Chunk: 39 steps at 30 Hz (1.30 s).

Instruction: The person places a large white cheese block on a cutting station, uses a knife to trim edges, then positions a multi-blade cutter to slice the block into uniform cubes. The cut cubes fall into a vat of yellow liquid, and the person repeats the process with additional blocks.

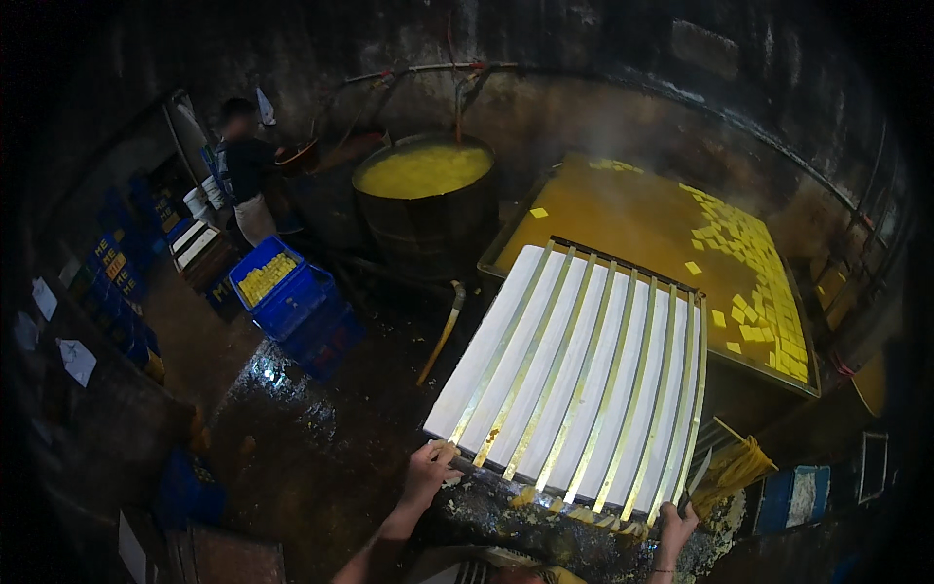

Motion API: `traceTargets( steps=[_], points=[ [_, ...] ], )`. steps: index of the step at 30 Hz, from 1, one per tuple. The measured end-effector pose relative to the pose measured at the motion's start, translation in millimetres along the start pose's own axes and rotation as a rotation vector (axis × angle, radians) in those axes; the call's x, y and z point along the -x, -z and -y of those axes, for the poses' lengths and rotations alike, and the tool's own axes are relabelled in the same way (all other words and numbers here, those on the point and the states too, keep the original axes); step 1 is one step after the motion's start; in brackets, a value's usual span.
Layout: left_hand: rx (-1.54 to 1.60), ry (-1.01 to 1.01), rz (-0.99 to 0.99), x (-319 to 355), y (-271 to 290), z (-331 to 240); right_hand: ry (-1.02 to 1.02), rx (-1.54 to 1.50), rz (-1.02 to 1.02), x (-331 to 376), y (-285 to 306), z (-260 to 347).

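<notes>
A large slatted metal frame (588,375) lies over long white blocks (533,411) that show as strips between its bars. My left hand (430,471) is closed round its near left corner. At the near right corner, my right hand (678,527) has its fingers curled on the frame's edge. A thin pale blade (700,471) sticks up right beside that hand; whether the hand also grips it is not clear. Beyond the frame, a wide rectangular vat (584,224) of steaming brownish-yellow liquid holds many floating yellow square pieces (736,234), mostly along its right side.
A round dark tank (425,220) of yellow liquid stands behind to the left. Blue crates (297,304), the top one full of yellow pieces, sit on the wet floor (268,428). A person (247,175) works at the far left. Yellow cloth (744,469) hangs at the right.
</notes>
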<state>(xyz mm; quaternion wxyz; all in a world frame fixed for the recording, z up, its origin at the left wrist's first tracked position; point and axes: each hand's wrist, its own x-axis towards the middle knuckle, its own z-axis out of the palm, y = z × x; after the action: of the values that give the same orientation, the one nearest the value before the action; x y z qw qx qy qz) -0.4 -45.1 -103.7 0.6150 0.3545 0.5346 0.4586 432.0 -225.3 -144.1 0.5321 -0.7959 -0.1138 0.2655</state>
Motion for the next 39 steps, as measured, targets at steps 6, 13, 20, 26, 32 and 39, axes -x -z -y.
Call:
traceTargets(
  steps=[6,13,20,26,32,39],
  points=[
    [-0.047,0.007,-0.017,0.6,4.2,-1.3,0.129,-0.067,-0.09,11.2,-3.6,14.1],
    [-0.563,-0.368,-0.38,-1.4,21.3,-9.5,0.256,-0.165,-0.2,27.5,35.8,32.7],
    [-0.619,-0.908,0.04,26.0,-40.2,-75.7,0.437,0.409,0.711,145.0,-72.0,136.8],
    [-0.755,-0.636,0.807,16.2,-22.4,-73.0,0.695,0.834,1.237,146.7,-140.5,189.8],
    [-0.423,-0.228,0.677,18.9,31.9,-43.4,0.155,0.174,1.293,181.3,-144.6,210.9],
    [-0.414,-0.176,0.695,13.8,44.6,-48.8,0.408,0.273,1.05,230.2,-180.6,199.8]
  ],
)
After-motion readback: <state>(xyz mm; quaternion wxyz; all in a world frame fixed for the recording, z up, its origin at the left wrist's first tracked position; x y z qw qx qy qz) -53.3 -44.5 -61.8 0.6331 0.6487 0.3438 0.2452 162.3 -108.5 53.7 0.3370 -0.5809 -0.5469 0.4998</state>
